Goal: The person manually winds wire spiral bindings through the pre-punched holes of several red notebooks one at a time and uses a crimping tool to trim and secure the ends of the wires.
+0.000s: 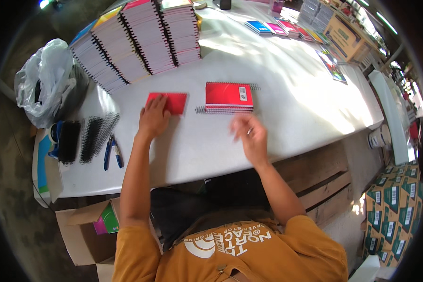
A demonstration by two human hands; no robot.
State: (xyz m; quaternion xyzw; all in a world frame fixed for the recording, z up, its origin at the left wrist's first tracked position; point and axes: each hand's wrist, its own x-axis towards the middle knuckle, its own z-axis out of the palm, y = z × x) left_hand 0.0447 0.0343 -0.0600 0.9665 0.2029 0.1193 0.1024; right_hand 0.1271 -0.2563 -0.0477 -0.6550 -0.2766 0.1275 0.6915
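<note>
My left hand (154,119) lies with its fingers over a small red spiral notebook (176,102), pressing on its left part against the table. To the right of it rests a short stack of red spiral notebooks (225,94), the top one bearing a white label, with wire coils jutting out at both sides. Just below that stack my right hand (253,136) hovers over the table, its fingers bent and smeared by motion; whether anything is between them I cannot make out.
Tall stacks of black-bound notebooks (141,40) stand at the back left, beside a plastic bag (47,82). Loose black coils (93,136) and blue-handled pliers (113,152) lie at the left. Coloured notebooks (286,28) and a cardboard box (345,37) occupy the far right.
</note>
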